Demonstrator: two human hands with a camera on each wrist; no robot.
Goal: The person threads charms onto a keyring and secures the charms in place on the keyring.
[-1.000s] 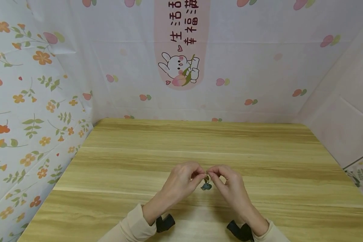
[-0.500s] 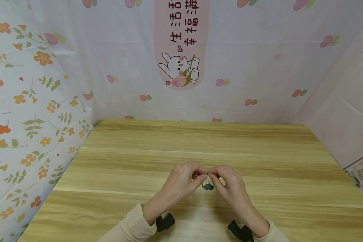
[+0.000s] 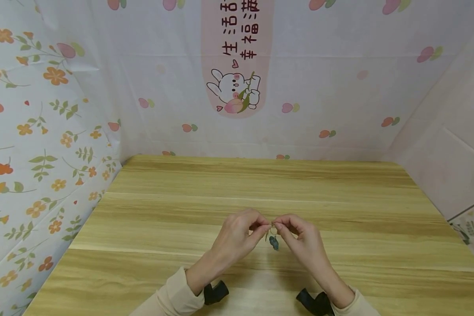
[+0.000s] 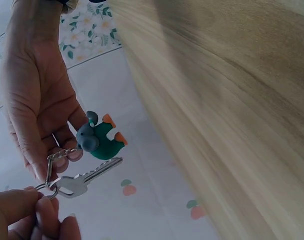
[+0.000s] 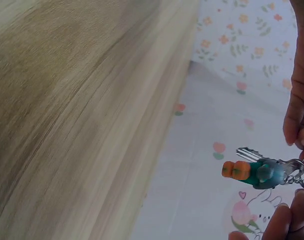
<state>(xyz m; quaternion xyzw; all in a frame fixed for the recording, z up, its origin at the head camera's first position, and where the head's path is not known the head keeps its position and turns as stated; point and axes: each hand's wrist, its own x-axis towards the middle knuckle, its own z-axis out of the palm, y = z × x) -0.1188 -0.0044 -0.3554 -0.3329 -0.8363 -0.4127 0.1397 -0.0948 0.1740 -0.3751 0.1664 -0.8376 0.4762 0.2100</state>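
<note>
Above the tabletop, my left hand pinches a metal key ring between thumb and fingertips. My right hand meets it from the other side, its thumb and index finger pinching the ring and chain. A silver key with a toothed blade hangs from the ring. Beside it, on a short chain, dangles a small green and grey animal figure with orange feet. From above, this figure hangs below the fingertips.
The wood-grain table spreads beneath both hands. A white printed cloth with a rabbit picture stands behind it, and a floral cloth hangs at the left. Black pieces sit at the wrists.
The dangling figure has turned on its chain and shifted slightly right; the key now shows to its left. Both hands stay nearly in place, fingertips still together.
</note>
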